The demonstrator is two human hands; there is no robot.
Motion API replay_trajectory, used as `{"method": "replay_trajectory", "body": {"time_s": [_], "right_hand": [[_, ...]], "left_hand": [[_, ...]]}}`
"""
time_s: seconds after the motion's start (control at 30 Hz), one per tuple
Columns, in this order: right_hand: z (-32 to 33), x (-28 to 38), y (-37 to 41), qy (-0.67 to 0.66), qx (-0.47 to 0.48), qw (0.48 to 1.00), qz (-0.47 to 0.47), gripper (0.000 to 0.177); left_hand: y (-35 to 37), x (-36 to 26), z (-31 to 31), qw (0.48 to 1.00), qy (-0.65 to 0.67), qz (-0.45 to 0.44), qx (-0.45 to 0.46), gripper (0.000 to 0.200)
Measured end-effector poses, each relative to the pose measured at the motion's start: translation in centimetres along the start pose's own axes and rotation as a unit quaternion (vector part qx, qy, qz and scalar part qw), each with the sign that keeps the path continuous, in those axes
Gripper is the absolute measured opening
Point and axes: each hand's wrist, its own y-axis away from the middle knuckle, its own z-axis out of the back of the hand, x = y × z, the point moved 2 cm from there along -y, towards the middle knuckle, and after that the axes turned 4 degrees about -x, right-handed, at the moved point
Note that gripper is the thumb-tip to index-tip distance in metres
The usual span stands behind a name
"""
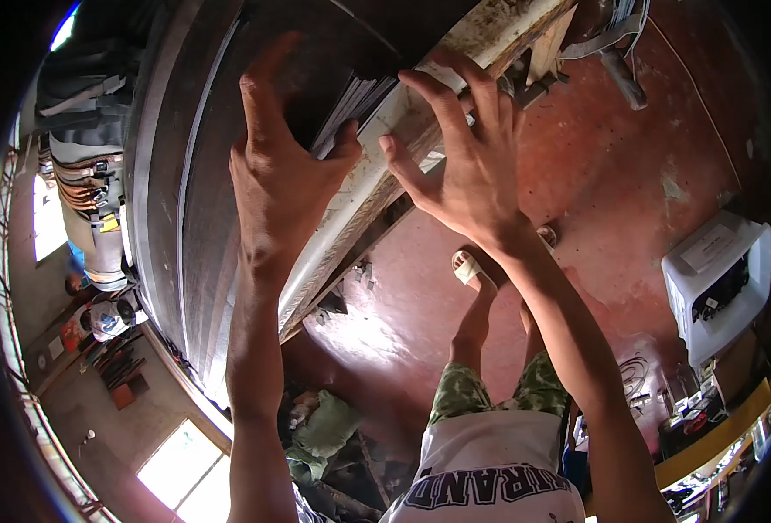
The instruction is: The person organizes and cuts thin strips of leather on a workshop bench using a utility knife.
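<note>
My left hand is raised over the dark sheets on the bench, thumb and fingers spread apart with nothing between them. My right hand is held over the bench's pale, worn edge, its fingers bent and apart, also holding nothing. Between the two hands, a stack of thin dark strips lies on the bench, its layered edges showing light. The left fingertips are dim against the dark surface.
A white plastic bin with dark contents stands on the red floor at right. A green cloth lies below the bench. Belts hang at the far left. A dark-handled object juts out at the upper right.
</note>
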Motion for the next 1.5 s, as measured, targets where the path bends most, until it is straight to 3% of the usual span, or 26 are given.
{"method": "replay_trajectory", "body": {"time_s": [0.33,0.43,0.6,0.73,1.0,1.1,1.5], "right_hand": [[0.3,0.0,-0.4,0.025,-0.018,0.999,0.032,0.054],[0.4,-0.1,-0.5,0.052,-0.007,0.998,0.043,0.054],[0.2,-0.2,-0.5,0.053,-0.012,0.997,0.045,0.054],[0.3,0.0,-0.7,0.051,-0.012,0.997,0.048,0.055],[0.2,-0.3,-0.5,0.056,-0.006,0.997,0.047,0.056],[0.1,-0.3,-0.3,0.054,-0.012,0.997,0.045,0.057],[0.0,-0.5,-0.4,0.094,-0.015,0.993,0.070,0.058]], "left_hand": [[0.4,-0.3,-0.4,1.000,-0.001,0.023,-0.002,0.084],[0.3,-0.7,-0.3,0.996,-0.007,0.078,0.029,0.083],[0.3,0.3,-0.6,1.000,0.001,-0.011,0.002,0.079],[0.3,0.1,-0.5,1.000,-0.004,0.015,0.001,0.077],[0.1,1.0,-0.8,0.996,-0.014,-0.085,0.004,0.058],[0.0,1.2,-0.7,0.997,-0.010,-0.056,0.058,0.056],[0.0,1.2,-0.7,0.995,0.014,-0.088,0.040,0.061]]}}
